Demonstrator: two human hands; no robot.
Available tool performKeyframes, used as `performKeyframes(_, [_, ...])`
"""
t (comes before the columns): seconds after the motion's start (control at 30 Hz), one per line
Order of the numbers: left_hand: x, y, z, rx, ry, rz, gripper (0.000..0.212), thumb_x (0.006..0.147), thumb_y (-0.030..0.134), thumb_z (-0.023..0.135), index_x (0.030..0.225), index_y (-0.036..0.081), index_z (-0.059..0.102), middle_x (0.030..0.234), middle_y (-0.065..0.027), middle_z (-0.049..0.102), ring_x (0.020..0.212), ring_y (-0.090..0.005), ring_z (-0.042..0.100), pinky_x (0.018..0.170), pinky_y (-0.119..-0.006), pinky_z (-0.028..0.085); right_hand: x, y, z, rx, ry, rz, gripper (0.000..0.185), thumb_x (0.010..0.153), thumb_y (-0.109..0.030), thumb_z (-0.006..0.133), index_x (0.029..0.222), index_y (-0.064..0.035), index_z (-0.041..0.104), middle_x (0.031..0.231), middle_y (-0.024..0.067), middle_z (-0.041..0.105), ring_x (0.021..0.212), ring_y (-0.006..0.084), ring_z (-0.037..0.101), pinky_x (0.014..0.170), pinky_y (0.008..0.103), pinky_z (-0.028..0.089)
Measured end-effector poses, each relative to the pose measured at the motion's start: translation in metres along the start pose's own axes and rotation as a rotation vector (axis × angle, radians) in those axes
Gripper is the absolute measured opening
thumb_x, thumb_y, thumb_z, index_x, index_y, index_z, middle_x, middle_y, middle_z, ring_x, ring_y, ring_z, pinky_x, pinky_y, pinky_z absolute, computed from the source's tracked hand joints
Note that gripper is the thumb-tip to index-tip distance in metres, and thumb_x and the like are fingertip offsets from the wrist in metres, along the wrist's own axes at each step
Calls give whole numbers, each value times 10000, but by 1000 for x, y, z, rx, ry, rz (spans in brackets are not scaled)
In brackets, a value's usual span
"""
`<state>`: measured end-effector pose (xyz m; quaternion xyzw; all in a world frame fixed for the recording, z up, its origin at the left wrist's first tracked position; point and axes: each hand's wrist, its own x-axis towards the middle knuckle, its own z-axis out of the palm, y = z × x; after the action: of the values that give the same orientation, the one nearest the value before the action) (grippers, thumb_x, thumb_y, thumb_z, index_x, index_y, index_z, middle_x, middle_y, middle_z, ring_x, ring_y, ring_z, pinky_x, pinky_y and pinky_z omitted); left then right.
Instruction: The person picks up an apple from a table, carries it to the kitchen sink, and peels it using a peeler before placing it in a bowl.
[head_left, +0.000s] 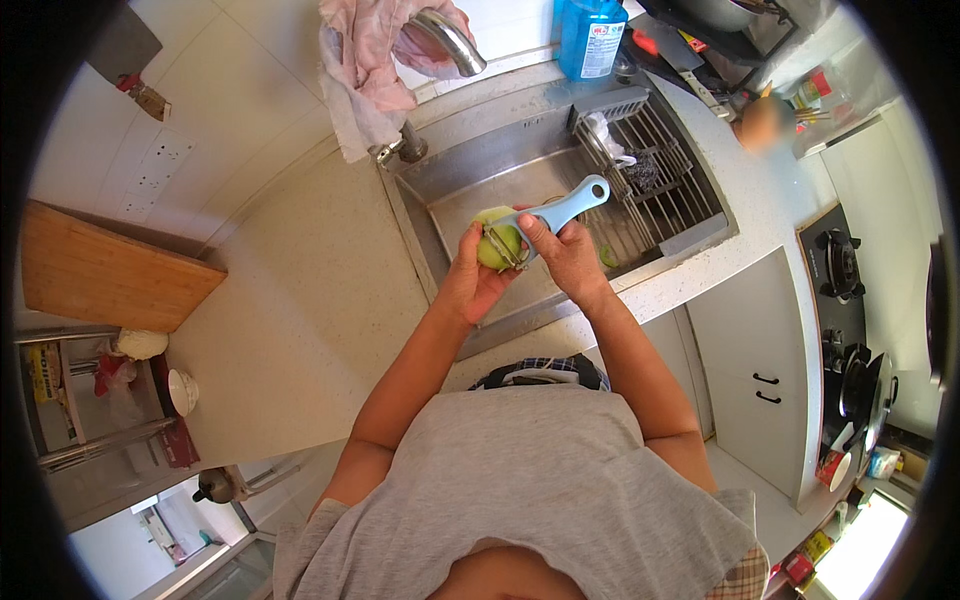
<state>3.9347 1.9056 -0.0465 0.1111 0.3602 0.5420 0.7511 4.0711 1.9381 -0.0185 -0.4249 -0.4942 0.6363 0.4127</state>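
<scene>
My left hand (480, 281) holds a round green fruit or vegetable (501, 244) above the stainless steel sink (465, 180). Part of its surface is paler. In my right hand (566, 259) is a light blue peeler (574, 204), its metal blade end against the green piece and its handle, with a hole at the end, pointing up and right. A green strip of peel (607, 256) lies at the right of the sink. My fingers hide the far side and underside of the green piece.
A metal rack (637, 195) spans the sink's right part, with a scourer (643, 171) on it. Behind stand a faucet (450, 45) draped with a pink cloth (360, 82) and a blue bottle (589, 37). A knife (686, 67) lies back right; a wooden board (112, 262) is left.
</scene>
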Motion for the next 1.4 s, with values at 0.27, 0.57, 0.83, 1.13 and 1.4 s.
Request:
performKeyframes(0.27, [-8, 6, -13, 60, -41, -170, 509, 836, 519, 338, 1066, 95, 499, 936, -62, 575, 792, -176, 566, 631, -261, 486, 12, 2, -22, 30, -24, 160, 286, 820, -326, 564, 823, -42, 594, 672, 2, 585, 605, 79, 511, 556, 205, 388])
performKeyframes(0.57, [-5, 6, -14, -115, -106, -155, 488, 843, 488, 375, 1108, 91, 473, 981, -85, 560, 851, -232, 555, 681, -309, 485, 36, 43, -51, -909, 471, 26, 476, 757, -461, 555, 690, 10, 560, 677, 196, 591, 630, 340, 580, 572, 426, 444])
performKeyframes(0.83, [-3, 5, -3, -214, -24, -74, 448, 840, 415, 463, 1143, 85, 452, 1048, -75, 531, 939, -228, 530, 756, -301, 476, 14, 9, -20, 4, 44, -78, 290, 802, -284, 602, 914, -17, 607, 763, 11, 580, 685, 68, 486, 615, 227, 407])
performKeyframes(1.13, [-7, 7, 2, -51, -53, -167, 466, 861, 465, 323, 1110, 102, 475, 963, -68, 552, 795, -174, 552, 659, -283, 485, 11, 4, -18, -283, -225, -1, 358, 805, -303, 589, 946, 27, 584, 769, 34, 606, 692, 110, 540, 657, 237, 433])
performKeyframes(1.4, [-10, 8, -16, 0, -146, -282, 475, 840, 463, 345, 1081, 79, 487, 933, -104, 568, 784, -248, 568, 628, -299, 494, 27, 9, -37, -221, 10, 188, 369, 778, -328, 608, 759, 40, 594, 671, 103, 613, 603, 165, 585, 559, 298, 453])
